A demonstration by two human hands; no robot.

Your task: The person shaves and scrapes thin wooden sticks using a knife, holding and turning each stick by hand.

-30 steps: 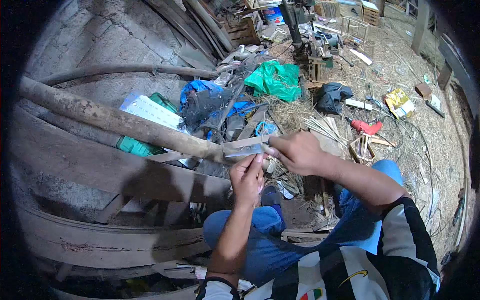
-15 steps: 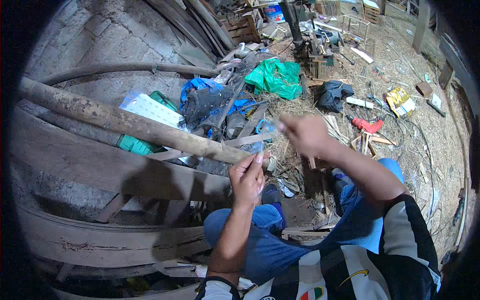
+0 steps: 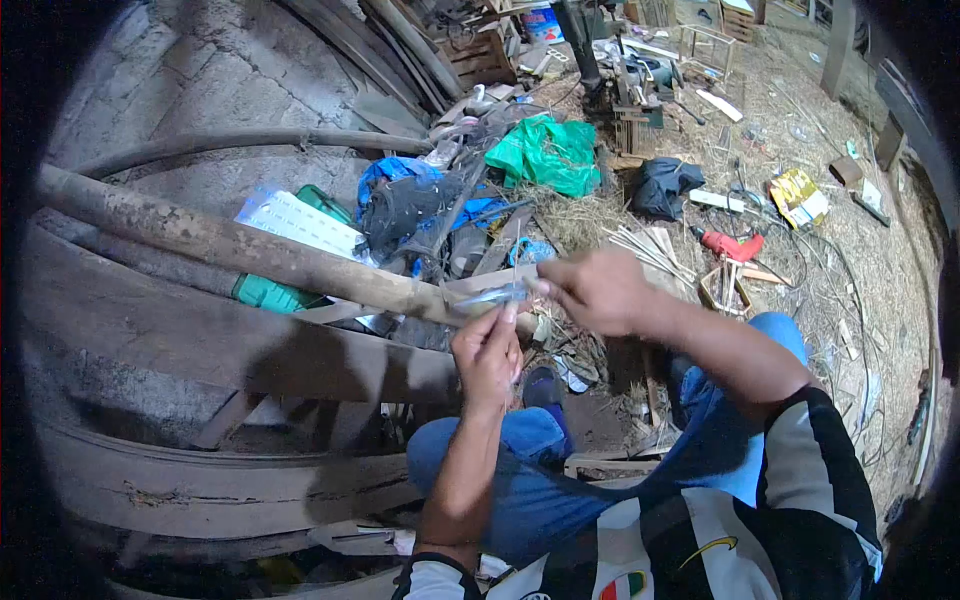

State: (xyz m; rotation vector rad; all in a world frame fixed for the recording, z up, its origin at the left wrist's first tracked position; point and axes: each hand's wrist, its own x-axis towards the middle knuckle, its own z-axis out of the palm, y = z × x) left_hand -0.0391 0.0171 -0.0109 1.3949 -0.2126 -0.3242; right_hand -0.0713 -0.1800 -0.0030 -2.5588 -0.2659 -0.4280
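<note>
My left hand (image 3: 487, 350) is raised in front of me, thumb and fingers pinched on the lower part of a thin pale stick (image 3: 517, 250) that stands upright. Just right of it, my right hand (image 3: 597, 290) is closed around the end of a knife-like tool. The grey blade (image 3: 487, 299) of this tool crosses the stick just above my left fingertips and points left. Some blur covers my right fingers and the tool's handle.
A wooden pole (image 3: 230, 240) and planks (image 3: 200, 350) lie at the left. Beyond my hands are a green plastic bag (image 3: 545, 155), a black bag (image 3: 665, 188) and thin sticks (image 3: 650, 250). A red drill (image 3: 732, 244) and a yellow packet (image 3: 799, 196) rest on the right-hand ground.
My right hand has moved down and left with the tool, bringing the blade to the stick. My left hand keeps its pinch, nearly in place.
</note>
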